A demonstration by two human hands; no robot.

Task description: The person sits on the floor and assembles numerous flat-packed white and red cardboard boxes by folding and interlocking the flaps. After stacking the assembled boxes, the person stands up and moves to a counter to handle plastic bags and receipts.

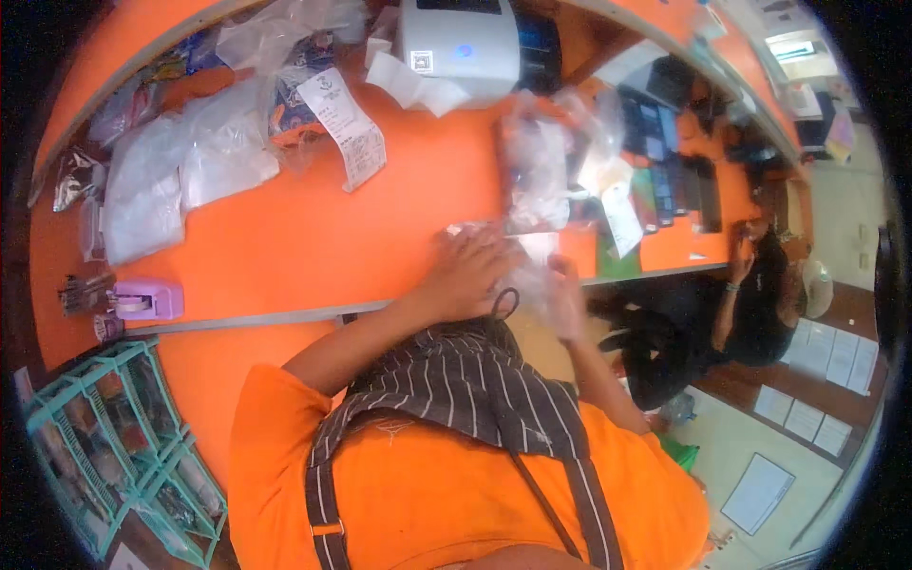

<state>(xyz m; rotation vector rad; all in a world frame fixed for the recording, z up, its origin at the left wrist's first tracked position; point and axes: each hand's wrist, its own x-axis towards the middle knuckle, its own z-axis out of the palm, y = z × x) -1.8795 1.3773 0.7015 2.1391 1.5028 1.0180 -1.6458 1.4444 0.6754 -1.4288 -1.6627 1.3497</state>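
Left hand (472, 271) lies flat, fingers spread, pressing a clear plastic bag (527, 249) onto the orange bench (285, 247) near its front edge. Right hand (568, 296) grips the same bag's near side. A label printer (461, 43) sits beyond, a tape dispenser (147, 299) far left.

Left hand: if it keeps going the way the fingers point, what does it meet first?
Probably the clear plastic packet pile just beyond the left hand on the orange counter; the label printer lies farther along. Depth is hard to judge.
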